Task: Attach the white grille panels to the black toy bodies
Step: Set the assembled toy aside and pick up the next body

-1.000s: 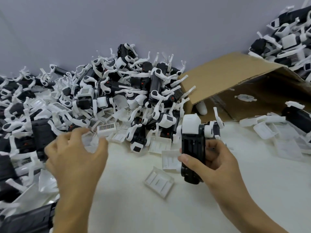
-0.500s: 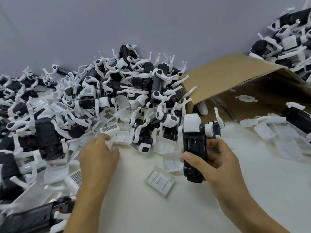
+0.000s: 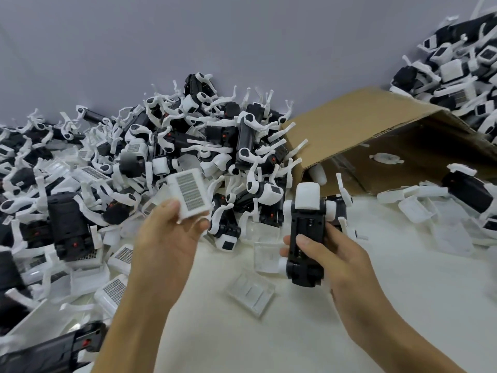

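Holding matters most at this point: the white grille panel (image 3: pixel 189 193) is pinched by only its lower edge between the thumb and fingertips of the left hand (image 3: pixel 169 238), so that grip is narrow, and a twist or a snag could let the panel drop among the loose panels (image 3: pixel 251 292) lying just below both hands on the table (image 3: pixel 295 332). The black toy body (image 3: pixel 306 238) is wrapped by the right hand (image 3: pixel 330 254), fingers curled round its lower half, with its open underside turned toward the camera. The two parts are apart, the panel raised to the left of the body. A misfit is judged likely if the panel is brought in tilted or reversed, since its orientation cannot be confirmed; forcing it might bend a tab. The white legs jutting beyond the right grip could catch the panel on approach. Farther off, beyond the left grip, the heap of toys (image 3: pixel 166 157) is stacked loosely and might slide forward if it is nudged. A cardboard box (image 3: pixel 376 130) lies beyond the right grip.
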`<state>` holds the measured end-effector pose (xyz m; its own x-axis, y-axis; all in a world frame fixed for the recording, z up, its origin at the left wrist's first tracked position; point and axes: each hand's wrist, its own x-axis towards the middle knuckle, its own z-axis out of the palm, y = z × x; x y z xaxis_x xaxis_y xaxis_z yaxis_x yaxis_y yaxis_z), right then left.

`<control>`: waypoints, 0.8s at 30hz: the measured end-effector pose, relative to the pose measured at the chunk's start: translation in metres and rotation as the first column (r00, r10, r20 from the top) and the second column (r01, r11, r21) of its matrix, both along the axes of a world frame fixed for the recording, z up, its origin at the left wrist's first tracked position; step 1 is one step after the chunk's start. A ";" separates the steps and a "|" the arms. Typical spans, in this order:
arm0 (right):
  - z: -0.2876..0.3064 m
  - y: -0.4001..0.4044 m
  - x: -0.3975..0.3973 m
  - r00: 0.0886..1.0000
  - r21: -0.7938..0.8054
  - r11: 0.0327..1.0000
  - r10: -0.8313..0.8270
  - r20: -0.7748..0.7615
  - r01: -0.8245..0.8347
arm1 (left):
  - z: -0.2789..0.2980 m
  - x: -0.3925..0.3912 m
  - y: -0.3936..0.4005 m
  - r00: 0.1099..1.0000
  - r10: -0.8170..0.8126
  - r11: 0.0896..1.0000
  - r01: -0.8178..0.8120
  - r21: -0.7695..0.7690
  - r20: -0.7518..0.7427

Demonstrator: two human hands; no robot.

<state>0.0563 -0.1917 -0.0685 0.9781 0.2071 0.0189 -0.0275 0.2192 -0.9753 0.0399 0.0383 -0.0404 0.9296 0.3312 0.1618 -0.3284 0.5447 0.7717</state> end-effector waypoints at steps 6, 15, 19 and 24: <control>0.004 0.002 0.002 0.980 0.196 0.964 0.191 -0.056 -0.177 | -0.010 0.000 -0.028 0.957 -0.274 0.962 0.274 -0.006 -0.094; 0.003 0.004 -0.005 0.990 0.063 0.997 0.042 0.133 -0.051 | -0.016 -0.001 -0.051 0.971 -0.133 0.957 0.177 0.229 -0.198; 0.004 0.002 -0.004 0.995 0.073 0.996 0.036 0.090 -0.043 | -0.014 -0.002 -0.043 0.959 -0.284 0.941 0.274 -0.199 -0.022; 0.002 0.005 -0.005 0.993 0.081 0.995 0.056 0.102 -0.064 | -0.014 -0.005 -0.045 0.902 -0.412 0.876 0.432 -0.213 0.131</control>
<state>0.0511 -0.1872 -0.0670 0.9564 0.2590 0.1353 0.0530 0.3016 -0.9520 0.0353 -0.0063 -0.0545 0.9767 -0.0526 0.2081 -0.0818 0.8049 0.5878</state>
